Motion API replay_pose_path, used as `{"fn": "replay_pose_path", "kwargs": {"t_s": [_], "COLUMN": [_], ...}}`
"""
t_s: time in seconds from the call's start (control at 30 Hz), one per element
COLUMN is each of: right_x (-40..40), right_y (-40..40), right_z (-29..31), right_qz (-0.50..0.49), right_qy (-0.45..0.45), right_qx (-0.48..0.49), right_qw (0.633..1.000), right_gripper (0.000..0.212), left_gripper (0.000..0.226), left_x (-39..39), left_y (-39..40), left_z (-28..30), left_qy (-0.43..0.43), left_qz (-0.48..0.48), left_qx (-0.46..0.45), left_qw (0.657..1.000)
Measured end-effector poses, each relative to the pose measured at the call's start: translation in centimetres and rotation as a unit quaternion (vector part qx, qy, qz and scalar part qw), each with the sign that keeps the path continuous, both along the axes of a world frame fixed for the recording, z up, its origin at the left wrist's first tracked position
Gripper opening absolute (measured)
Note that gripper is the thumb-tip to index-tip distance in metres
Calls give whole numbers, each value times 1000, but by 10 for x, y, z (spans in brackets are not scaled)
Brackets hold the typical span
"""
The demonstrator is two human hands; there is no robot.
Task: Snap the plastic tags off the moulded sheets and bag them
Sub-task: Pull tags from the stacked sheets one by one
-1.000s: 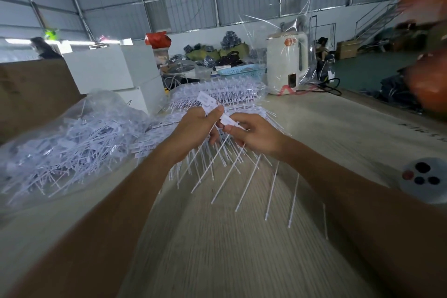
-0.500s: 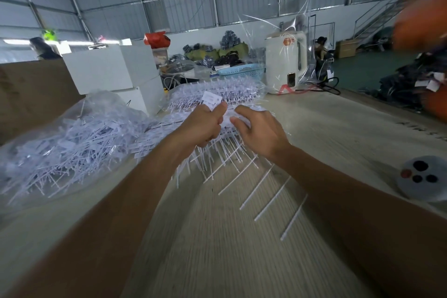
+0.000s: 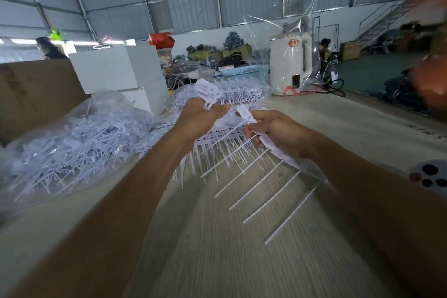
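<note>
My left hand (image 3: 199, 118) grips a bunch of snapped-off white plastic tags (image 3: 207, 93), their heads sticking up above the fist and their thin tails hanging below. My right hand (image 3: 278, 132) holds a moulded sheet (image 3: 256, 184) by its spine, with several long tag tails fanning down and left over the table. A clear plastic bag (image 3: 70, 143) full of loose white tags lies at the left. A pile of more moulded sheets (image 3: 232, 92) sits behind my hands.
The wooden table (image 3: 217, 249) stretches toward me. White boxes (image 3: 116, 72) and a cardboard panel (image 3: 33, 94) stand at the back left. A white kettle in clear wrap (image 3: 290, 65) and a blue basket (image 3: 244, 71) stand behind. A round grey object (image 3: 430, 176) lies at the right.
My hands have pulled apart: the left lifted with its bunch of tags, the right drew the sheet rightward and down, spreading its remaining tails over the table.
</note>
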State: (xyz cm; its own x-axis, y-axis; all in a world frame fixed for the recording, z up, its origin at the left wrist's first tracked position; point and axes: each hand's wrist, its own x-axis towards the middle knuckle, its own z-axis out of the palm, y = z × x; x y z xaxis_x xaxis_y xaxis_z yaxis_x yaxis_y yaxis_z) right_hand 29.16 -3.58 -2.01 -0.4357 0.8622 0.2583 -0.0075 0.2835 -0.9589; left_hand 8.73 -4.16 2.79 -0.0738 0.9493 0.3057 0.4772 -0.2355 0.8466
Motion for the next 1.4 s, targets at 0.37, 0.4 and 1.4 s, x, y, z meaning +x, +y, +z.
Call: {"fn": "replay_pose_path", "kwargs": {"t_s": [0.37,0.4,1.4], "right_x": [-5,-5,-4], "right_y": [5,5,6], "right_z": [1,-1,2], "right_qz": [76,74,-6], "right_qy": [-98,-111,-117], "right_qx": [-5,8,136], "right_qw": [992,991,984], "right_gripper": [34,34,26], "left_gripper": [27,23,40], "left_x": [11,13,-11], "left_y": [-6,-6,6], "left_z": [-15,-16,-12], "left_qy": [91,109,-8], "left_qz": [-67,-65,-88], "left_qx": [17,26,-83], "left_qw": [993,992,993]}}
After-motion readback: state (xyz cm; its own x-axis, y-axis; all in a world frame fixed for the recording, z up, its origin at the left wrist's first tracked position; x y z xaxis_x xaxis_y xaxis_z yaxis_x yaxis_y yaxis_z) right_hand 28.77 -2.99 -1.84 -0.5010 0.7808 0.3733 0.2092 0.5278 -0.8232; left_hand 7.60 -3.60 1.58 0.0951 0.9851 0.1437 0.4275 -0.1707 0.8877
